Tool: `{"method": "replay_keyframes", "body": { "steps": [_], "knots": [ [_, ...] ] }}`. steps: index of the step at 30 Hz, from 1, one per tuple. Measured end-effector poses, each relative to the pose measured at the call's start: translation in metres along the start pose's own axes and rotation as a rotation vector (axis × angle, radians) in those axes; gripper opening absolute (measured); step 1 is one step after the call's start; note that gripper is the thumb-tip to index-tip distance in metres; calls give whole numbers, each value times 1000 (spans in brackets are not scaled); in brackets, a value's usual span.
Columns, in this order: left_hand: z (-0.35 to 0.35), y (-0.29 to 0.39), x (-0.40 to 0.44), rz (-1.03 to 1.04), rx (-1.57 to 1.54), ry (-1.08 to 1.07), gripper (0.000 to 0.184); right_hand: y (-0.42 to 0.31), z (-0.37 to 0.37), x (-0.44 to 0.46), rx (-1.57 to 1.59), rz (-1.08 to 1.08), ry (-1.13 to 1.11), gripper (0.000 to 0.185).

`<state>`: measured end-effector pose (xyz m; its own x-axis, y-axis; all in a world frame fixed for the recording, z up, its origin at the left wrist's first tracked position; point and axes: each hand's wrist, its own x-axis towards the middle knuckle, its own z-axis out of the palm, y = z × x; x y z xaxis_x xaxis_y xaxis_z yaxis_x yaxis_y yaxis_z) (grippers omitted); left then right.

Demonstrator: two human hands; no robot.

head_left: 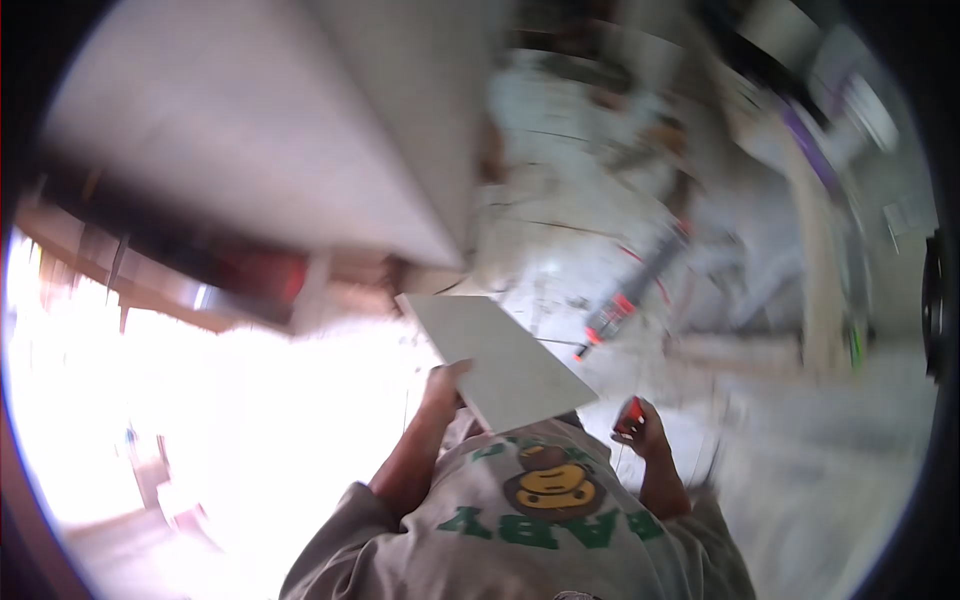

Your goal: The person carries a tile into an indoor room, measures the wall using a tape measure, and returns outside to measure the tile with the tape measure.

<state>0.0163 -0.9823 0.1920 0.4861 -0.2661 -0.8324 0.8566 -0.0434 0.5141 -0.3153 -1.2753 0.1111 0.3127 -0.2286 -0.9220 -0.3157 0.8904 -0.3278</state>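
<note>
A flat, pale rectangular board [505, 355] is tilted in front of my body. My left hand [443, 388] grips its left edge, with the thumb on the top face and the other fingers hidden beneath. My right hand [652, 430], apart from the board on the right, is closed around a small red and black object [629, 417]. Blur keeps me from telling what kind of object it is. Beyond the right hand, a long grey tool with orange-red parts [620, 308] lies on the floor.
A large pale panel or tabletop [260, 110] fills the upper left, with a blurred red item [275, 275] near its edge. Light floor tiles [545, 200] run ahead, with scattered clutter. Blurred wooden pieces [815, 260] stand on the right. Bright glare washes out the lower left.
</note>
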Motion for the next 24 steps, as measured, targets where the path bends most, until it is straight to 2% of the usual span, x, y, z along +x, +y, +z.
{"method": "replay_keyframes", "body": {
  "steps": [1, 2, 4, 6, 8, 10, 11, 12, 13, 14, 15, 16, 17, 18, 19, 20, 22, 23, 24],
  "knots": [
    [-14, -3, -17, 98, -42, 64, 41, -16, 26, -3, -177, 15, -88, 46],
    [-25, 1, -43, 47, -68, 122, 39, -30, 39, 11, -332, 57, -210, 43],
    [-62, -21, -38, 69, -82, 233, 38, -40, 88, 7, -460, 27, -87, 39],
    [-94, -33, -48, 110, -151, 181, 45, -58, 129, 3, -664, 21, -131, 37],
    [-123, -50, -73, 247, -364, 255, 43, -68, 161, 22, -797, 13, -130, 36],
    [-188, -50, -89, 251, -536, 310, 39, -52, 238, 32, -904, 111, -192, 36],
    [-213, -59, -101, 242, -554, 324, 39, -40, 262, 36, -934, 55, -217, 35],
    [-242, -63, -113, 240, -529, 413, 35, -27, 290, 45, -965, 152, -340, 36],
    [-267, -62, -122, 232, -474, 465, 31, -18, 311, 50, -954, 229, -441, 37],
    [-288, -55, -130, 259, -524, 531, 29, 7, 344, 35, -927, 118, -337, 36],
    [-324, -66, -123, 273, -549, 554, 30, 27, 357, 54, -852, 210, -534, 37],
    [-353, -65, -123, 234, -570, 554, 26, 63, 395, 23, -755, 102, -450, 37],
    [-381, -64, -127, 260, -502, 501, 26, 95, 416, 20, -670, 111, -485, 38],
    [-413, -67, -127, 285, -482, 424, 31, 131, 427, 26, -654, 95, -426, 38],
    [-446, -74, -121, 278, -442, 397, 35, 153, 447, 8, -714, 171, -491, 34],
    [-468, -73, -122, 327, -414, 331, 37, 179, 451, 4, -639, 231, -660, 32],
    [-510, -85, -112, 477, -126, 396, 32, 223, 451, -10, -540, 139, -735, 27],
    [-527, -83, -102, 458, -73, 350, 32, 235, 436, -9, -394, 268, -809, 28],
    [-542, -77, -89, 357, -187, 351, 34, 236, 422, -17, -276, 295, -784, 30]
  ]
}}
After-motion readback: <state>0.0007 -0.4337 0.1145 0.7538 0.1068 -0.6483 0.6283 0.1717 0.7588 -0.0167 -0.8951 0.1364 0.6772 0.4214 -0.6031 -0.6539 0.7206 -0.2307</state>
